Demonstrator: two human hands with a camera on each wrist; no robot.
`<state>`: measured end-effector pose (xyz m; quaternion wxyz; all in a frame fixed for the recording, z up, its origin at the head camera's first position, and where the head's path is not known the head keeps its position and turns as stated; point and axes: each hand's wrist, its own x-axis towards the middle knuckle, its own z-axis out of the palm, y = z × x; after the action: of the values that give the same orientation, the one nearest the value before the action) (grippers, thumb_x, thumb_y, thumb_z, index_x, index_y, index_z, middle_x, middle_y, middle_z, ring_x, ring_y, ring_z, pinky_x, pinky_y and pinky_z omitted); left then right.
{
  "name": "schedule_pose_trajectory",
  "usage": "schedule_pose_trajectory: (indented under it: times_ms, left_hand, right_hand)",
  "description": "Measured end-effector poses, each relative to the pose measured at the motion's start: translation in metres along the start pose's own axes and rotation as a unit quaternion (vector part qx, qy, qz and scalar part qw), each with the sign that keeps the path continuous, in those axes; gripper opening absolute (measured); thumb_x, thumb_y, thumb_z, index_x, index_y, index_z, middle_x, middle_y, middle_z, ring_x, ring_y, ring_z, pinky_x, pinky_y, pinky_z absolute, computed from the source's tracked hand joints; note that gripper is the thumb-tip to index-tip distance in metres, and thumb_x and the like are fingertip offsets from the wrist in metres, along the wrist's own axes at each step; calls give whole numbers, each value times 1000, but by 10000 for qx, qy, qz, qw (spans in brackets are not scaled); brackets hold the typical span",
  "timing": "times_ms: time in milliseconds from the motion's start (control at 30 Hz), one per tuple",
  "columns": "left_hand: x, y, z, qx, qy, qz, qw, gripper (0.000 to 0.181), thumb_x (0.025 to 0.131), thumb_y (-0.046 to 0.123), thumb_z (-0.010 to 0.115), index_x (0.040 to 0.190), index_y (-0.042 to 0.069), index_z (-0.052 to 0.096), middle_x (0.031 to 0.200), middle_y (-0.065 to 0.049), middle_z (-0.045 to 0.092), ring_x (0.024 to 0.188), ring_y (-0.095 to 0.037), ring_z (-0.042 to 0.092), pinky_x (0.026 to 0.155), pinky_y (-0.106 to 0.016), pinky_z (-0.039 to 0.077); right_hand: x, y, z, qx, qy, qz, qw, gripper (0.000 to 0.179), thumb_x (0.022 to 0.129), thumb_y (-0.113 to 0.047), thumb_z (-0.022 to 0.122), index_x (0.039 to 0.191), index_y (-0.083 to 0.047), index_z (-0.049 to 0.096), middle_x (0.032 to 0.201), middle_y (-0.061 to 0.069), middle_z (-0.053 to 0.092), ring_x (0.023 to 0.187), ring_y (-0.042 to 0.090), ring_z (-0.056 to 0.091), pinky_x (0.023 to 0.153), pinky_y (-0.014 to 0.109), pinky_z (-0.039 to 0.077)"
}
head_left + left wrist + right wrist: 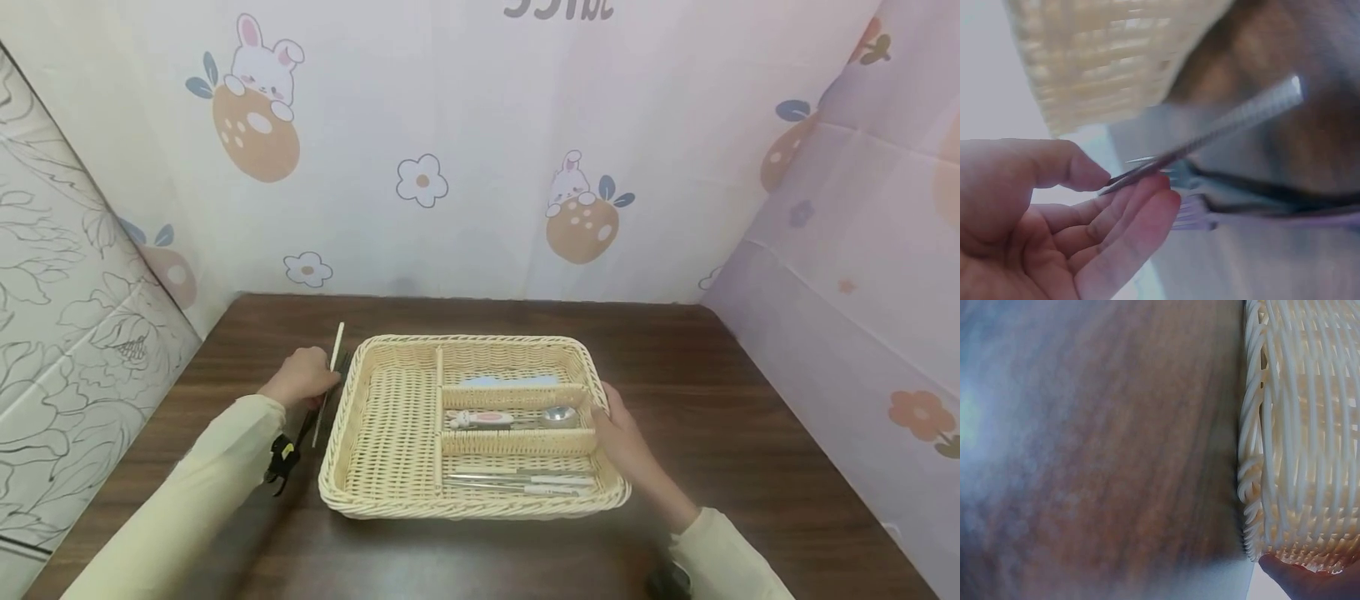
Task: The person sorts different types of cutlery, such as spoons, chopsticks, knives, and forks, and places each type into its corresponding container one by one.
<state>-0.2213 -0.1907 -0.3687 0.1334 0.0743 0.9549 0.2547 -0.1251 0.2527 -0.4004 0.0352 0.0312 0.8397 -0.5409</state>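
A pale wicker basket (390, 510) with compartments stands on the table. Left of it, my left hand (303, 379) pinches slim chopsticks (336, 346) between thumb and fingers. They slant across the left wrist view, where blur hides how many there are. Below that hand in the same view lie a dark fork (1241, 181) and a purple fork (1260, 220). My right hand (626, 442) grips the basket's right rim; only its thumb (1291, 575) shows in the right wrist view. Several metal chopsticks (555, 489) with white handles lie in the basket's front right compartment.
The middle right compartment holds a spoon (558, 417) and a white-and-pink handle (487, 418). A light blue item (510, 381) lies in the back one. Patterned cloth (465, 233) hangs behind the brown table (660, 350) and along both sides.
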Motion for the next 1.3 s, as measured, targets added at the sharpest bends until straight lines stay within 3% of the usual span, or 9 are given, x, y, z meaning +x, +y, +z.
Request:
schedule_pose_trajectory:
  times_ms: [167,333,533,633,767,900,1000,1067,1300]
  left_hand:
    - [-12,7,-16,236,314,210,9990,34,91,9,49,58,9,50,48,-3,50,42,-15,49,44,-27,38]
    - [-18,22,-16,230,559,589,9964,30,91,5,49,61,10,43,49,1,37,42,-10,33,43,-26,31]
    - [-18,63,-4,318,761,1254,9887,17,92,3,51,82,-1,64,58,-2,51,45,-11,39,43,-25,35]
    - [-21,92,1,522,844,1816,9783,15,91,2,56,88,-2,69,63,-3,58,48,-11,42,46,-25,39]
    - [-30,133,7,867,672,2549,9607,12,90,5,60,86,5,72,72,-1,64,56,-7,47,56,-26,46]
    - [-33,166,17,1103,405,3245,9386,21,90,7,61,70,12,66,64,6,59,56,-3,44,58,-24,44]
    - [-33,180,27,1150,332,3770,9185,35,88,5,62,57,15,49,52,8,40,50,-5,33,50,-21,33]
    - [-34,185,35,1165,295,3994,9089,37,87,6,65,56,16,47,52,11,37,49,-3,31,49,-19,29]
    - [-35,198,59,1851,-15,4173,8897,23,88,16,66,66,17,65,59,11,54,51,-2,38,49,-17,35]
  right_hand:
    - [-6,2,5,127,-31,123,9998,52,104,-19,29,151,-7,11,143,29,33,115,39,51,95,50,42]
    - [-7,6,6,225,25,49,9997,50,104,-19,29,150,-7,13,143,28,33,115,41,51,93,49,44]
    - [-4,8,2,-168,79,-207,9996,51,104,-20,30,150,-5,13,145,28,30,127,42,39,105,54,28]
    - [-2,7,2,-214,64,-278,9994,52,104,-20,31,150,-3,13,146,29,30,130,42,35,107,54,23]
    - [0,4,0,-238,66,-226,9994,52,104,-20,30,150,-4,12,146,29,29,130,41,35,107,53,23]
    - [1,2,-2,-285,135,-242,9992,51,104,-19,30,150,-4,13,145,29,31,130,41,34,108,54,22]
    - [0,1,-2,-270,121,-301,9991,50,104,-18,30,149,-2,14,145,30,31,131,42,33,108,54,21]
    - [-1,0,-1,-202,80,-325,9992,50,104,-16,30,149,-2,15,144,30,31,130,42,34,107,54,22]
    - [3,1,0,-89,91,-309,9994,50,104,-17,30,149,-2,14,143,30,32,127,42,39,106,53,26]
